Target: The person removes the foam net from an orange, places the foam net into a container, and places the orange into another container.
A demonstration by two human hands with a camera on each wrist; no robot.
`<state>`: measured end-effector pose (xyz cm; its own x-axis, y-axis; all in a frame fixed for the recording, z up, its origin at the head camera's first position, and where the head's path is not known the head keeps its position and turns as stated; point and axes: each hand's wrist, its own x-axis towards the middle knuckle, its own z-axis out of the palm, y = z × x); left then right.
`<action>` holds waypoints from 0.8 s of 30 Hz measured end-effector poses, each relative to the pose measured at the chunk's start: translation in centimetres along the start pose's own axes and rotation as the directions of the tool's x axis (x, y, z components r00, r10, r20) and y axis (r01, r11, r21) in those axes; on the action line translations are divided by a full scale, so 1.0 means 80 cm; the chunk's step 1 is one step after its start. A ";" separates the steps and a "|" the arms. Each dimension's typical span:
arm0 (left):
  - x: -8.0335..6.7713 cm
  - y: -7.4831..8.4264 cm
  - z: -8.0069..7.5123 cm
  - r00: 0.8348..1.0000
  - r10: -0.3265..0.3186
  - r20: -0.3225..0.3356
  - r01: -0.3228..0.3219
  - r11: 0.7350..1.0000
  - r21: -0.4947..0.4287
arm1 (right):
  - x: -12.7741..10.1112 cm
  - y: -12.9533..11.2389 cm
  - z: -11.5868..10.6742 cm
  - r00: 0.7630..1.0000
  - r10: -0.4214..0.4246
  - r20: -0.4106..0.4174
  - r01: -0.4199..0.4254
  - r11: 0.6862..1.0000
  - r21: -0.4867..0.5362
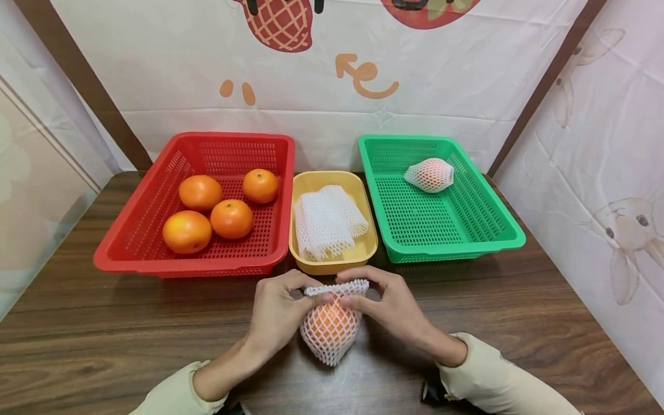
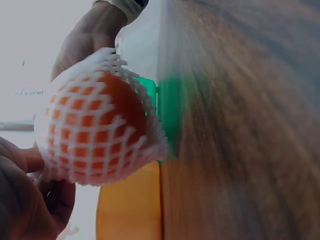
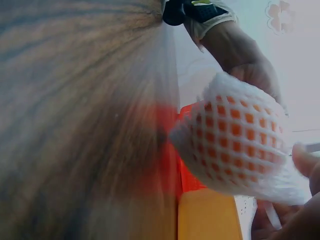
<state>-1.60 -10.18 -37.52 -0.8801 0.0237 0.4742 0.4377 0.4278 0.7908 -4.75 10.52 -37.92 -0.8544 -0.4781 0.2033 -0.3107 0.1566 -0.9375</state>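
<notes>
Low centre of frame, left hand [image 1: 277, 314] and right hand [image 1: 394, 305] pinch the soft, stretchy foam net [image 1: 332, 328] at its open rim around a firm, roll-prone orange [image 1: 329, 317].

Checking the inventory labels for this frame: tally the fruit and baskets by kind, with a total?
Bare oranges in the red basket: 4
Netted oranges: 2, one in the green basket at, one held by both hands
Baskets: 3, counting the yellow one
Total: 9

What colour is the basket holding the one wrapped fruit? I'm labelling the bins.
Green basket; the head view shows it best, with the netted fruit inside.
</notes>
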 end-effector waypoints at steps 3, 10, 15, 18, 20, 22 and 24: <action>0.000 -0.001 0.000 0.996 0.077 -0.040 -0.077 0.997 0.007 | 0.001 0.003 -0.002 0.989 0.103 0.105 -0.107 0.994 0.037; -0.003 0.000 0.000 0.982 0.178 -0.070 -0.183 0.980 -0.072 | 0.001 0.000 -0.006 0.971 0.181 0.154 -0.196 0.976 0.090; -0.003 0.001 0.002 0.993 0.115 0.014 -0.114 0.991 -0.073 | 0.003 -0.002 -0.009 0.984 0.177 0.020 -0.177 0.984 -0.018; -0.002 0.002 0.003 0.993 -0.026 0.117 0.031 0.999 -0.039 | 0.003 -0.003 -0.009 0.989 0.130 -0.073 -0.138 0.981 -0.134; -0.001 0.003 0.003 0.975 -0.125 0.185 0.132 0.991 -0.025 | 0.003 -0.002 -0.009 0.989 0.097 -0.116 -0.116 0.978 -0.173; 0.000 0.004 0.003 0.953 -0.196 0.230 0.204 0.979 -0.010 | 0.002 -0.002 -0.008 0.987 0.075 -0.143 -0.100 0.980 -0.173; 0.000 0.004 0.003 0.938 -0.237 0.253 0.247 0.969 -0.006 | 0.001 -0.001 -0.007 0.984 0.074 -0.160 -0.099 0.983 -0.154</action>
<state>-1.52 -9.81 -37.35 -0.9759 0.1493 0.1591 0.2080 0.4154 0.8856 -5.04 10.96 -37.64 -0.9306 -0.3211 0.1759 -0.2852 0.3344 -0.8982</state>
